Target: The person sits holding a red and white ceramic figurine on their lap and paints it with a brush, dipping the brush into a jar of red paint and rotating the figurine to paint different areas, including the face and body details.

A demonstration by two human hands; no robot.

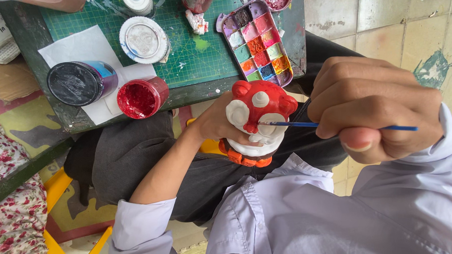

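My left hand (217, 123) grips a small plaster animal figurine (258, 116) from behind, holding it over my lap. The figurine is part red, part bare white, with an orange base. My right hand (375, 109) pinches a thin blue paintbrush (336, 125), whose tip touches the figurine's white face just below the red area. An open jar of red paint (142, 97) stands at the near edge of the green cutting mat (203, 52).
A paint palette (257, 43) with several coloured wells lies on the mat. A black-lidded jar (79, 82) and a white-lidded jar (144, 39) sit on white paper. More paint pots line the far edge. Yellow stool and floral fabric at left; tiled floor at right.
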